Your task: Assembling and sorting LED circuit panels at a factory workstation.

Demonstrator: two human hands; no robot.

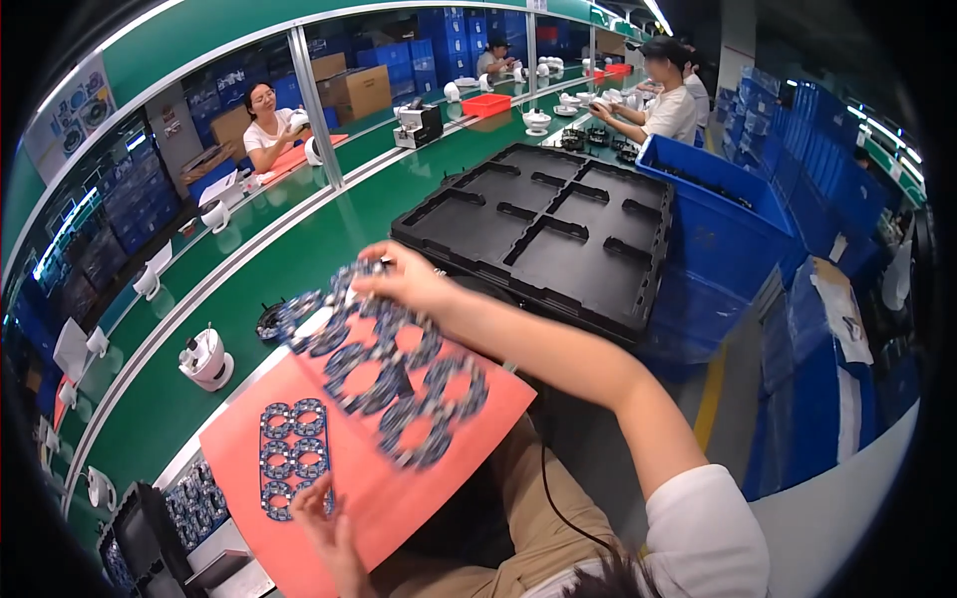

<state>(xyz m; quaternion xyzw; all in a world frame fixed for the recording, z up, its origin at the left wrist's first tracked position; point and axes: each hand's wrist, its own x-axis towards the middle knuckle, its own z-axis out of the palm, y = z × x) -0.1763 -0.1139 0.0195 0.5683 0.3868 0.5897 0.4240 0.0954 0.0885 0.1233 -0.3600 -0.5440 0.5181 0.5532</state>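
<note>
My right hand (411, 282) pinches the far edge of a panel of ring-shaped circuit boards (364, 374). The panel hangs tilted above a salmon-coloured mat (389, 513) and is blurred by motion. Another such panel (294, 453) lies flat on the left part of the mat. My left hand (334, 533), fingers apart, is at this panel's near right corner; whether it touches the edge I cannot tell.
Several more panels (194, 503) stand in a black holder at the lower left. A white device (206, 361) sits on the green conveyor (369, 209). Beyond my right arm lies a large black tray (543, 234), with a blue bin (718, 204) beside it. Co-workers sit farther off.
</note>
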